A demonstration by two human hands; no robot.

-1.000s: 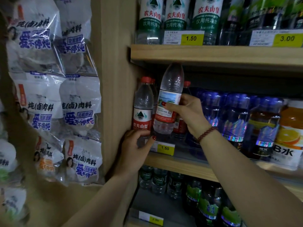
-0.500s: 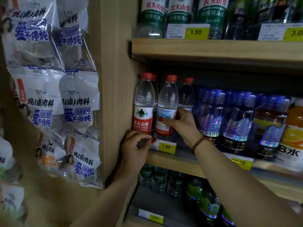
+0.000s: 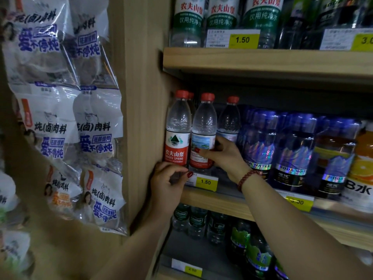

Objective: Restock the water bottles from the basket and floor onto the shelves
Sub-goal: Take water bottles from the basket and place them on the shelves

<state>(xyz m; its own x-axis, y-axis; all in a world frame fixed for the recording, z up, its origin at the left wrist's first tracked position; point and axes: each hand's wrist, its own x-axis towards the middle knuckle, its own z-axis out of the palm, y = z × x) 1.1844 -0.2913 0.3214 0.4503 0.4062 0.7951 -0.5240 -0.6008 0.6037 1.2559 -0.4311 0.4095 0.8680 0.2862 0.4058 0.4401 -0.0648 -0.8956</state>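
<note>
Red-capped water bottles stand at the left end of the middle shelf. My right hand grips the second water bottle around its label; it stands upright on the shelf. My left hand curls around the base of the leftmost water bottle, next to the wooden side panel. A third red-capped bottle stands behind my right hand, and one more cap shows behind the front row.
Blue soda water bottles fill the shelf to the right, then an orange drink. Green-labelled water bottles stand on the upper shelf. Green bottles sit on the lower shelf. Seasoning packets hang at left.
My right hand has lowered the tilted bottle and stood it upright on the middle shelf beside the leftmost one. My left hand has stayed at that bottle's base.
</note>
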